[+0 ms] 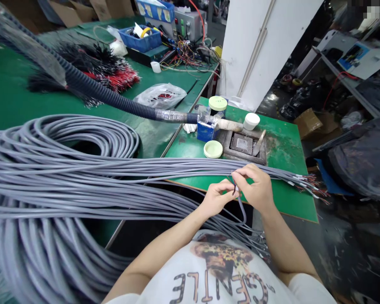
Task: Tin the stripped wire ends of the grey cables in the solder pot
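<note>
Near the front edge of the green board, my left hand (215,197) pinches the stripped end of a grey cable (242,210), whose thin dark wires fan out between my fingers. My right hand (256,185) is closed at the tips of those wires, just right of and above my left. Behind both hands a bundle of grey cables (177,165) runs across the board to frayed copper-coloured ends (310,182) at the right. More grey cables hang below my hands, and large coils (82,131) of them lie at the left.
Beyond the bundle are a solder pot (242,143) with a scraper, a white-tipped hose (114,98), a pale green lid (213,149), a white cup (251,121) and a lidded jar (218,104). Black and red wires (98,67) lie at the back left. A white pillar (250,46) stands behind.
</note>
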Action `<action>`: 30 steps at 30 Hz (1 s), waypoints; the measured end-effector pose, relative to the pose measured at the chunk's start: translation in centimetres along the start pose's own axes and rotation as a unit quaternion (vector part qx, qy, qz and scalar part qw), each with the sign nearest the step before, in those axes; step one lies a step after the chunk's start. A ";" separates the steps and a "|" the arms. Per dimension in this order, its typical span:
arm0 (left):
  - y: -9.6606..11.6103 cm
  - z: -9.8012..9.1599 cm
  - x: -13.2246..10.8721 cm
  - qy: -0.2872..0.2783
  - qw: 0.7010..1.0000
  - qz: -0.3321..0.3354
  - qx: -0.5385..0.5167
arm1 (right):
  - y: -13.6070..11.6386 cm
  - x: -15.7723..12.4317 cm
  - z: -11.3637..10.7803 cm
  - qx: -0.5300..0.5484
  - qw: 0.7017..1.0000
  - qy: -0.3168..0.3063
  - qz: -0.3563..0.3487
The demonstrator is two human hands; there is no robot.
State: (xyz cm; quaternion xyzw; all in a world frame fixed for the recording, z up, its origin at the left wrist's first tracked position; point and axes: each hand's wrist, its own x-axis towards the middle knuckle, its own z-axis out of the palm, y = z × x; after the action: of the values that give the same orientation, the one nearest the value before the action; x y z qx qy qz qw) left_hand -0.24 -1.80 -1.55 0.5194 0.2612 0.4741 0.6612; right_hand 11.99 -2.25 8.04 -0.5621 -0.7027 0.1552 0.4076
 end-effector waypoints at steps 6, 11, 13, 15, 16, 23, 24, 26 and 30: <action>-0.2 -0.4 -0.4 -0.005 0.999 0.022 0.032 | 2.0 1.5 0.6 0.154 0.981 0.055 0.108; -0.6 -0.8 -0.9 0.014 1.000 -0.024 0.009 | 2.9 2.4 -1.1 0.170 0.974 0.095 0.113; -0.6 -1.1 -0.8 0.026 0.999 -0.033 -0.002 | 2.3 2.0 -1.4 0.101 0.992 -0.012 0.077; -0.5 -1.3 -0.6 0.023 0.999 -0.026 0.004 | 1.6 1.4 -1.2 0.021 0.995 -0.091 0.027; -0.5 -1.3 -0.5 0.020 1.000 -0.021 0.010 | 1.3 1.1 -1.0 -0.012 0.994 -0.105 0.003; -0.3 -1.1 -0.5 0.029 0.999 -0.015 -0.004 | 0.8 0.5 0.2 -0.001 0.998 -0.046 -0.053; -0.3 -1.1 -0.6 0.034 0.999 -0.025 -0.018 | 0.9 0.3 0.3 0.017 0.998 -0.035 -0.054; -0.2 -1.0 -0.7 0.051 0.996 -0.050 -0.051 | 1.1 0.0 0.4 0.040 0.997 -0.019 -0.059; -0.1 -0.8 -0.6 0.084 0.982 -0.102 -0.136 | 1.8 -0.7 0.2 0.056 0.996 -0.016 -0.073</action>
State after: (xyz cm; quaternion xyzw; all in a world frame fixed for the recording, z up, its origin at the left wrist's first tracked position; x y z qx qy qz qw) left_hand -1.15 -1.95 -2.00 0.3533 0.3003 0.4769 0.7467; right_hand 13.04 -2.21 6.41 -0.4831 -0.7384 0.1728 0.4376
